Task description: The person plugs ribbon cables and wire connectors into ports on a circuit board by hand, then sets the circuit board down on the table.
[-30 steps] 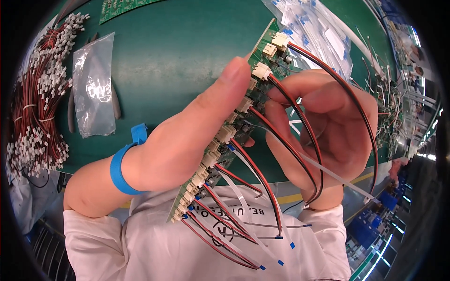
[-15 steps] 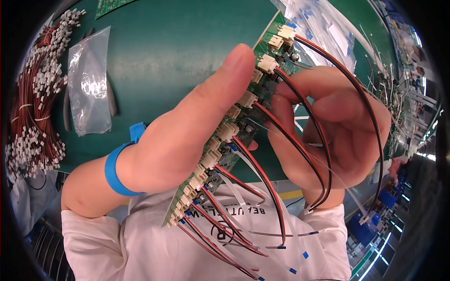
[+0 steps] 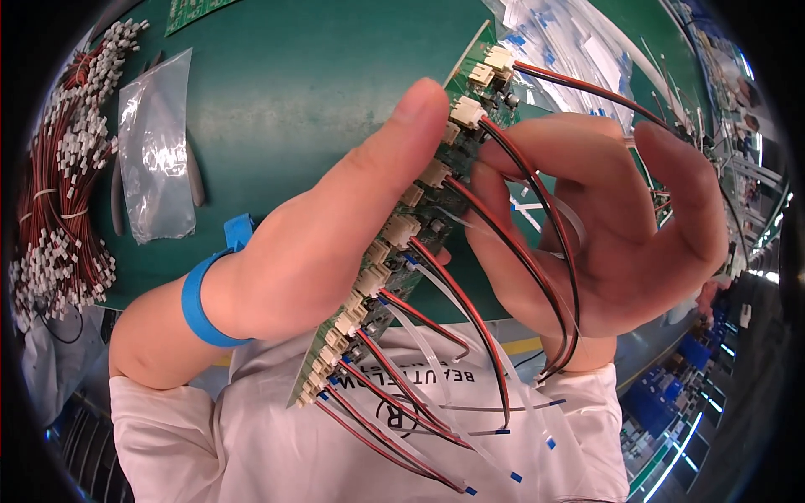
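My left hand (image 3: 319,243) grips a long green circuit board (image 3: 459,84), tilted, with the thumb laid along its face. A row of cream connectors (image 3: 402,228) runs down the board. Pairs of red and black wires (image 3: 495,331) hang from several of these, with thin white ribbon cables among them. At the board's right side, my right hand (image 3: 620,277) pinches thumb and index fingertip together. A translucent ribbon cable (image 3: 575,220) curves inside that hand and seems caught in the pinch; its end is hidden. The right hand's outer fingers are raised, with the topmost wire pair (image 3: 579,82) passing behind them.
On the green table (image 3: 268,92), a clear plastic bag (image 3: 155,151) lies over a grey-handled tool (image 3: 198,172). Bundled red wires with white plugs (image 3: 71,176) lie far left. Loose ribbon cables (image 3: 570,59) spread at the back right. Another green board (image 3: 191,12) shows at the top edge.
The right hand's outer fingers have uncurled and lifted. The topmost wire pair, earlier draped in front of that hand, now runs behind its fingers. The board has shifted slightly left.
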Demonstrator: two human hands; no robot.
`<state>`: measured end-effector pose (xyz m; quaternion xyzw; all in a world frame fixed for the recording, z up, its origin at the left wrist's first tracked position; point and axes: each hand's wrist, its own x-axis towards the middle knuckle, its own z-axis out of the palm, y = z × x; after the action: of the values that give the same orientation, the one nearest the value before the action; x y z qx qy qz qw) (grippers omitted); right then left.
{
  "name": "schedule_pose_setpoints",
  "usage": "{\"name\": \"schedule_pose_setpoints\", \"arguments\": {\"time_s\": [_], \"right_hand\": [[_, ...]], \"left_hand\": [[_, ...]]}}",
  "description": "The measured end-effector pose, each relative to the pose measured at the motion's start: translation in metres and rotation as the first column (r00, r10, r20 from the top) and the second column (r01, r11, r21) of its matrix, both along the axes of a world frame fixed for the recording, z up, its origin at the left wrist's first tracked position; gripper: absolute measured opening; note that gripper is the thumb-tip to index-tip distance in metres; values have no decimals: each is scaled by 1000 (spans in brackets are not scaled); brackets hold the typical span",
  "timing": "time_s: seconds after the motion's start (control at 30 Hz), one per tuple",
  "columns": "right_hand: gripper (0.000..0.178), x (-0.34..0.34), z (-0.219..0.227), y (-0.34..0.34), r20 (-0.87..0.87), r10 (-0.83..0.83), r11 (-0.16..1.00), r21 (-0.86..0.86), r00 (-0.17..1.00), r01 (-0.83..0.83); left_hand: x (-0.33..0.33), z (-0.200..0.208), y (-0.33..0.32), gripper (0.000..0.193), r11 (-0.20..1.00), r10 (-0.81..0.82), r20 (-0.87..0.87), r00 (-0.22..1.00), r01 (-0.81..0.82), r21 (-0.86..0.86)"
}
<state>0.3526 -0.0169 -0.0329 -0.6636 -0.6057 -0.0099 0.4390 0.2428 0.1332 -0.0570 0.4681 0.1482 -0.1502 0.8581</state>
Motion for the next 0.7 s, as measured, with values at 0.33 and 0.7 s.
{"name": "schedule_pose_setpoints", "arguments": {"time_s": [0.33,0.7], "right_hand": [[86,-7,1,4,-27,-86,995,48,996,88],[82,-21,8,11,-173,-216,970,78,961,232]], "left_hand": [[5,6,-4,68,957,138,6,990,-132,-260],[5,14,0,72,980,67,-18,998,-69,-184]]}}
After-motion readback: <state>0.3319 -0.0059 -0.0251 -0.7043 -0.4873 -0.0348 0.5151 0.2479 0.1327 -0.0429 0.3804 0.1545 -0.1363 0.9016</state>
